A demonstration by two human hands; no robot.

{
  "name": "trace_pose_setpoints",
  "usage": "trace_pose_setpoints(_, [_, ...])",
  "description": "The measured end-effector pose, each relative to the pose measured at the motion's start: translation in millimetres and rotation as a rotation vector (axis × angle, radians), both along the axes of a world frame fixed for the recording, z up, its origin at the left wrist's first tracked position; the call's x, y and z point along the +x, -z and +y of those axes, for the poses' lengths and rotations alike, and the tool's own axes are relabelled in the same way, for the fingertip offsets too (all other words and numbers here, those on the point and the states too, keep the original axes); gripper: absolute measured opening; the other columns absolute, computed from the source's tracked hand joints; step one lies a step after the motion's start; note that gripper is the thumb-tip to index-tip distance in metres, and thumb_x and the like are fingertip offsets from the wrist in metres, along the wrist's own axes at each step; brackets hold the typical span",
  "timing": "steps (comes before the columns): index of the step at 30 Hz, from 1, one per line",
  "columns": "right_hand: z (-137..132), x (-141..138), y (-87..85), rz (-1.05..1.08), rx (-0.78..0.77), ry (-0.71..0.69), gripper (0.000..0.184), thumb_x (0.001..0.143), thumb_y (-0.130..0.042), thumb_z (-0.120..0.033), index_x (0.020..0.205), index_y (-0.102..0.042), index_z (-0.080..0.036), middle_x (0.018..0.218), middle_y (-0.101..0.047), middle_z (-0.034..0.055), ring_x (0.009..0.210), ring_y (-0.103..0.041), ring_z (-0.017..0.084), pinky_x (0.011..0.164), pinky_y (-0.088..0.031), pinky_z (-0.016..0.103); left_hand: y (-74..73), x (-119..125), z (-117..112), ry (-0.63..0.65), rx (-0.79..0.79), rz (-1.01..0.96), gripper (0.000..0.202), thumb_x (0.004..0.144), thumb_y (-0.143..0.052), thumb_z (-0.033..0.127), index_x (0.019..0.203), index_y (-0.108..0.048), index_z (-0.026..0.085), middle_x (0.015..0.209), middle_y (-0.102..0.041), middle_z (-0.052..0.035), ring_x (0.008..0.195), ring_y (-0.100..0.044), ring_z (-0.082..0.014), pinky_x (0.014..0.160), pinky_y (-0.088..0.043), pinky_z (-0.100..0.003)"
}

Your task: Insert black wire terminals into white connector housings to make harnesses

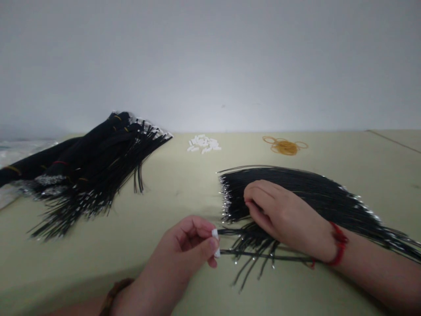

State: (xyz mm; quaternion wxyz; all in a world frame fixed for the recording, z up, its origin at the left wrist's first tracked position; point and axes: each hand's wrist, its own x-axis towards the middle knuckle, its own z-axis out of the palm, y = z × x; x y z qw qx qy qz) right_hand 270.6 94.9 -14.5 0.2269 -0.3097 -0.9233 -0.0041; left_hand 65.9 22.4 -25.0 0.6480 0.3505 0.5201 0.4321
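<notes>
My left hand (187,248) pinches a small white plastic connector (215,242) between thumb and fingers, with black wires running out of it to the right. My right hand (284,217) rests curled on a fanned bunch of loose black wires (315,193) with silver tips, its fingers bent down among the wires near the bunch's left end. A red string is tied round my right wrist. A few stray wires (253,259) lie under and in front of that hand.
A big heap of bundled black wires (88,171) lies at the left. Small white connectors (203,144) and yellow rubber bands (284,146) sit at the back of the pale green table (164,188), against a white wall.
</notes>
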Motion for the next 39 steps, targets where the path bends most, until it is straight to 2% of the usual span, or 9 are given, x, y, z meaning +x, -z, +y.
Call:
trace_pose_setpoints(5, [-28,-6,-18.6,0.081,-0.051,-0.029,0.021,0.090,-0.033,-0.014,0.076,-0.048,-0.009,0.075,-0.044,0.0025,0.070,-0.035,0.006,0.065,-0.026,0.018,-1.6,1,1,-0.041,-0.008,-0.075,0.014,0.066,-0.073,0.019,0.072,-0.062,0.014,0.062,-0.058,0.0036,0.052,-0.053,-0.0062,0.052,-0.041,-0.017])
trace_pose_setpoints(9, [-46,-12,-21.0,0.042,-0.057,-0.032,0.026,0.093,-0.033,-0.018,0.077,-0.052,-0.011,0.072,-0.043,0.0015,0.067,-0.034,0.007,0.065,-0.021,0.020,-1.7,1,1,-0.046,-0.015,-0.098,0.014,0.066,-0.073,0.020,0.073,-0.063,0.013,0.065,-0.059,0.0024,0.056,-0.053,-0.0073,0.055,-0.042,-0.019])
trace_pose_setpoints(23, [-49,-15,-17.9,0.043,-0.047,-0.089,0.038,0.096,-0.028,-0.019,0.069,-0.054,-0.011,0.069,-0.043,0.0023,0.064,-0.033,0.007,0.063,-0.018,0.021,1.2,-2,-1,-0.001,-0.006,-0.083,0.011,0.069,-0.071,0.018,0.076,-0.062,0.015,0.064,-0.060,0.0033,0.055,-0.054,-0.0067,0.056,-0.041,-0.018])
trace_pose_setpoints(30, [-58,-18,-13.9,0.043,-0.093,-0.082,0.035,0.095,-0.031,-0.018,0.070,-0.054,-0.011,0.070,-0.044,0.0024,0.065,-0.034,0.007,0.062,-0.019,0.021,1.1,-2,-1,0.032,-0.013,-0.033,0.013,0.067,-0.072,0.016,0.072,-0.060,0.014,0.060,-0.059,0.0033,0.050,-0.054,-0.0068,0.051,-0.040,-0.017])
trace_pose_setpoints(33, [-50,-17,-17.9,0.062,-0.159,-0.108,0.032,0.093,-0.032,-0.018,0.071,-0.055,-0.011,0.071,-0.045,0.0027,0.067,-0.035,0.007,0.063,-0.022,0.020,-1.9,0,-2,0.029,-0.032,-0.014,0.014,0.064,-0.073,0.014,0.070,-0.060,0.014,0.058,-0.059,0.0031,0.048,-0.053,-0.0070,0.049,-0.041,-0.017])
trace_pose_setpoints(36, [-25,-9,-15.6,0.079,-0.214,-0.059,0.023,0.090,-0.036,-0.019,0.086,-0.058,-0.011,0.083,-0.049,0.0036,0.078,-0.041,0.007,0.072,-0.030,0.019,-4.1,2,-2,0.024,-0.010,-0.012,0.013,0.064,-0.073,0.015,0.068,-0.060,0.014,0.055,-0.057,0.0040,0.047,-0.051,-0.0067,0.047,-0.040,-0.017])
trace_pose_setpoints(38, [-7,-2,-7.7,0.008,-0.132,0.042,0.018,0.088,-0.044,-0.017,0.100,-0.058,-0.013,0.097,-0.049,0.0031,0.090,-0.042,0.008,0.083,-0.032,0.020,-4.9,3,-3,0.019,-0.005,0.002,0.012,0.066,-0.071,0.014,0.069,-0.060,0.014,0.055,-0.056,0.0046,0.048,-0.051,-0.0063,0.048,-0.041,-0.017])
trace_pose_setpoints(39, [1,1,-2.8,-0.023,-0.132,0.041,0.016,0.086,-0.049,-0.015,0.098,-0.059,-0.013,0.097,-0.049,0.0026,0.090,-0.042,0.008,0.083,-0.032,0.020,-5.0,3,-3,0.018,-0.010,0.010,0.011,0.067,-0.070,0.013,0.069,-0.060,0.014,0.055,-0.056,0.0047,0.048,-0.052,-0.0061,0.049,-0.041,-0.017])
